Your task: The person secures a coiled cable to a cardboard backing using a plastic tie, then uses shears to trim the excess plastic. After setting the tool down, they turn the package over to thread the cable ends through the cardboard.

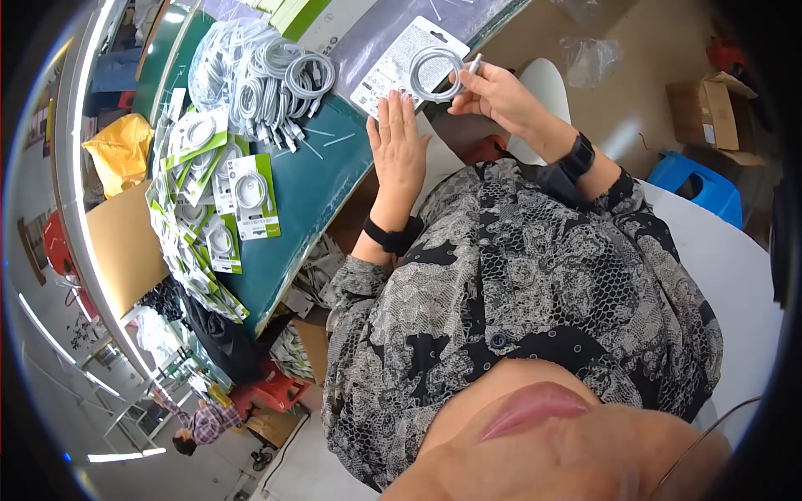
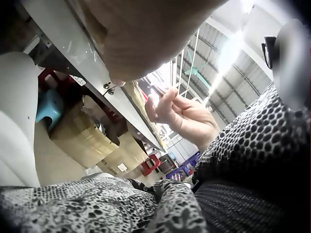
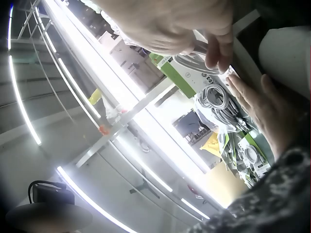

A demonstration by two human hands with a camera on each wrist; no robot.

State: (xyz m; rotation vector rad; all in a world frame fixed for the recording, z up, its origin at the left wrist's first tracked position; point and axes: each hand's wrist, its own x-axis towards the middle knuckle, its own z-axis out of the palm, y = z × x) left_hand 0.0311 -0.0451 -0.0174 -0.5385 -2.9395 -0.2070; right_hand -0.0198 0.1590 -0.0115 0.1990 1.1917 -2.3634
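Observation:
My right hand (image 1: 501, 96) pinches a coiled white charging cable (image 1: 415, 73) near its connector end, between thumb and fingers. The coil lies over a white printed packaging card (image 1: 386, 83) with a hang hole, at the table's edge. On the near edge of that card rest the straight fingers of my left hand (image 1: 397, 154). In the left wrist view, the right hand (image 2: 182, 116) holds up the slim connector. From the right wrist, the cable loops (image 3: 194, 63) show beneath the fingers, with the left hand (image 3: 265, 109) flat beside them.
Bundled cables (image 1: 259, 75) in clear plastic lie on the green table (image 1: 309, 179). Packed cable cards (image 1: 200, 200) pile up along its far side, near a yellow bag (image 1: 119, 153). A blue stool (image 1: 695, 185) and cardboard box (image 1: 714, 117) stand on the floor at right.

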